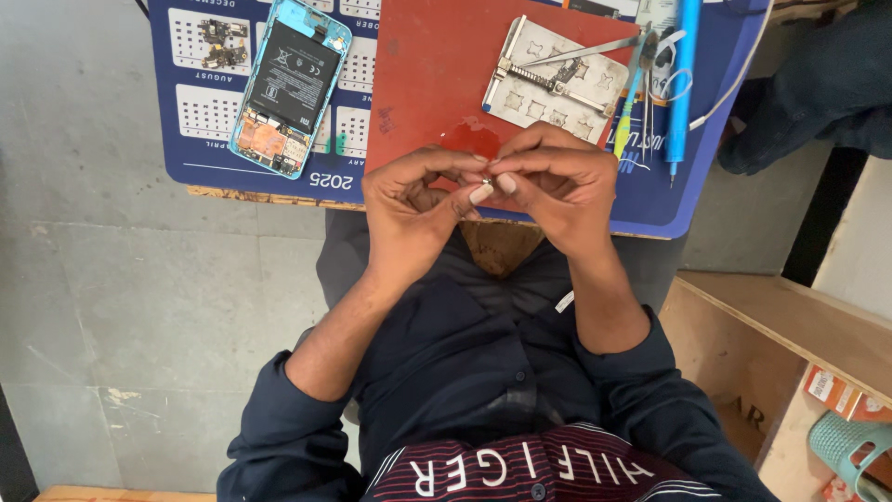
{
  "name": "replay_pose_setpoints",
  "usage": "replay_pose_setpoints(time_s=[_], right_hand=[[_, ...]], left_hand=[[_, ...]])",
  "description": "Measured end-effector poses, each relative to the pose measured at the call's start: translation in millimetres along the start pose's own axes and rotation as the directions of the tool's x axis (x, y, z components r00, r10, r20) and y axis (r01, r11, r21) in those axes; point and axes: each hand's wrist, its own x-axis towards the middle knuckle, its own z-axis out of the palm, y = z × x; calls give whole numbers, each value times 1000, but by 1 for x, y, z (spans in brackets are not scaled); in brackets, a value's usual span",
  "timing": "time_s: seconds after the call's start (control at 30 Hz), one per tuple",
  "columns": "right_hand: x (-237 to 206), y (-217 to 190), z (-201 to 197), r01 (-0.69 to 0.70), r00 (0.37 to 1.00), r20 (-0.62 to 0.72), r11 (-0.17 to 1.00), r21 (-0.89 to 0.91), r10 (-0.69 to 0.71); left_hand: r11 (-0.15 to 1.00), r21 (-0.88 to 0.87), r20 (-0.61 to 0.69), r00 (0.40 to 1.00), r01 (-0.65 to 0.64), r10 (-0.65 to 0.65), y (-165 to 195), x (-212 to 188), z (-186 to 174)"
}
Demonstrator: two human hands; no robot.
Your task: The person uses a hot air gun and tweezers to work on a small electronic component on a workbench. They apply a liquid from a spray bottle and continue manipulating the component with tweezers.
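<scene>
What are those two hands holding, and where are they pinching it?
The left hand and right hand pinch one tiny silvery metal piece between their fingertips. It is too small to tell which part they grip.

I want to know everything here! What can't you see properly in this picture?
Head view:
- The tiny part pinched between the left hand and right hand: too small, fingertips cover it.
- The opened phone: its top is cut off by the picture edge.
- The blue tool: its upper end runs off the edge.
- The teal basket: cut off at the corner.

Bare red mat (423, 84) lies ahead; opened phone (290, 85) crowds one side, metal jig (555, 79) the other.
</scene>
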Motion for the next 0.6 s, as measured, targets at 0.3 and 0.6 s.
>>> replay_pose_setpoints(time_s=[0.3, 0.6], right_hand=[[-3, -5, -1, -57, 998, 2, 997, 55, 57], [-2, -6, -4, -119, 992, 49, 989, 93, 115]], left_hand=[[912, 402, 8, 996, -85, 89, 23, -4, 7], [804, 542, 107, 968, -247, 225, 30, -4, 8]])
